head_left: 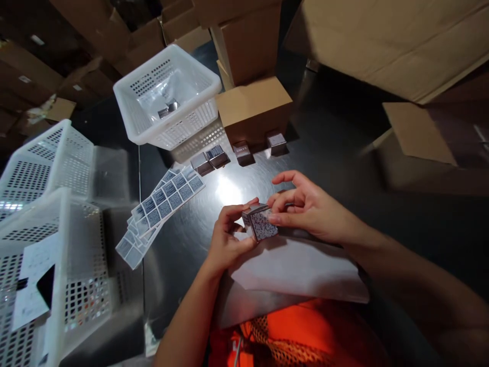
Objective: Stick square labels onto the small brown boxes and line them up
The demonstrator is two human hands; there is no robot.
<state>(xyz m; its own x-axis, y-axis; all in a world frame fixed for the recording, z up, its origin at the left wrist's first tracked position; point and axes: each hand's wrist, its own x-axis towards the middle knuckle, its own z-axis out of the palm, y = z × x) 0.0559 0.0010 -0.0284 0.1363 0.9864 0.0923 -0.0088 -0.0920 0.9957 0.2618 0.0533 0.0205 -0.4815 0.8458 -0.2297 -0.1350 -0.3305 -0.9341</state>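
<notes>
Both hands pinch a small shiny box (260, 222) above white paper (298, 267): left hand (225, 239) grips its near side, right hand (309, 206) its far edge. Beyond lie label sheets (164, 204), four similar boxes (237, 153) and a white basket (168, 97).

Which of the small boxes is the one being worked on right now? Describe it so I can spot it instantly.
Start at the dark shiny table and find the white sheet at its near edge. Just above it, the small box sits pinched between the left hand and right hand. Unlike the four boxes lined up by the cardboard carton, it is held and shows a speckled label.
</notes>
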